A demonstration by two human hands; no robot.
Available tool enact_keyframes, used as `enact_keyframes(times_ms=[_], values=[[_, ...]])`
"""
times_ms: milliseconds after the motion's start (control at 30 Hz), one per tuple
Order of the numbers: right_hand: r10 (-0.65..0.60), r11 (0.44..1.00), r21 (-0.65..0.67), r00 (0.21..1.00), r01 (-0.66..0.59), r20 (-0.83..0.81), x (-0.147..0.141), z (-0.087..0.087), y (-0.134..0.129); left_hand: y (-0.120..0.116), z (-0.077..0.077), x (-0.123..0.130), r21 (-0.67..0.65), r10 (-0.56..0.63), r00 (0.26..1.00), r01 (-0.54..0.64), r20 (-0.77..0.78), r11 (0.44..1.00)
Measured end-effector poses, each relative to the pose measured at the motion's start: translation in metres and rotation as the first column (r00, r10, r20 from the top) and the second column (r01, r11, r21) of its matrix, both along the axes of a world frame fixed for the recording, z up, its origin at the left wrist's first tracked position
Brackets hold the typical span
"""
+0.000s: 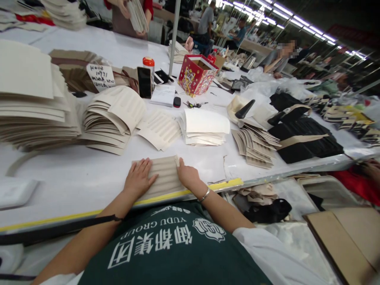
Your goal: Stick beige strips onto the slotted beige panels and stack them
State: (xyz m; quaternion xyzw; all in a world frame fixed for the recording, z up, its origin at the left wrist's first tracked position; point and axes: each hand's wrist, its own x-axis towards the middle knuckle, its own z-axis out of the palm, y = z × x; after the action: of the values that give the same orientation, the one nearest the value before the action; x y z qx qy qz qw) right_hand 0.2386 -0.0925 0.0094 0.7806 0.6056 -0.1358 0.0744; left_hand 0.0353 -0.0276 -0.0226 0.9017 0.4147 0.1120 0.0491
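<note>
A beige ribbed panel (164, 174) lies flat at the table's front edge, on the white tabletop (97, 170). Across its left part rests my left hand (139, 177), palm down with the fingers stretched out. My right hand (187, 174) is at the panel's right edge, its fingers curled and pressed together on the top right corner. A silver bracelet circles the right wrist. Just behind the panel are a few flat ribbed pieces (160, 128) and a stack of white sheets (204, 126).
Tall beige stacks (29, 103) and a curved ribbed stack (114, 114) stand left. Behind are a black phone (144, 82), a red box (197, 75) and keys (194, 105). Beige pieces (255, 144) and black pieces (305, 138) lie right. Across the table, a person holds beige pieces (137, 16).
</note>
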Motion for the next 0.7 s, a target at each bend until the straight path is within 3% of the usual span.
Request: enact_keyframes(times_ms=[167,267,333,400,500,600,700], values=[[-0.102,0.995,0.028,0.993,0.100,0.064,0.034,0.007,0.022,0.002,-0.006,0.000,-0.005,-0.016,0.999,0.016,0.028,1.000],[-0.181,0.983,0.033,0.981,0.180,0.063,0.051,0.021,0.027,0.010,-0.010,-0.014,0.005,-0.033,0.994,0.033,0.105,0.999],[-0.188,0.981,0.053,0.981,0.185,0.045,0.046,0.030,0.022,0.016,-0.012,-0.031,0.011,-0.016,0.987,0.014,0.163,1.000],[-0.136,0.989,0.066,0.991,0.135,0.014,0.027,0.037,0.014,0.018,-0.012,-0.048,0.005,0.028,0.987,-0.029,0.156,1.000],[0.052,0.998,0.045,0.995,-0.048,-0.090,-0.021,0.044,0.003,0.014,-0.008,-0.064,-0.012,0.070,0.996,-0.070,0.046,0.997],[0.230,0.973,0.045,0.962,-0.226,-0.150,-0.071,0.040,0.005,0.006,-0.005,-0.063,-0.019,0.100,0.994,-0.100,-0.032,0.995],[0.298,0.954,0.033,0.947,-0.297,-0.116,-0.104,0.031,0.017,0.001,-0.003,-0.058,-0.022,0.129,0.990,-0.131,-0.049,0.991]])
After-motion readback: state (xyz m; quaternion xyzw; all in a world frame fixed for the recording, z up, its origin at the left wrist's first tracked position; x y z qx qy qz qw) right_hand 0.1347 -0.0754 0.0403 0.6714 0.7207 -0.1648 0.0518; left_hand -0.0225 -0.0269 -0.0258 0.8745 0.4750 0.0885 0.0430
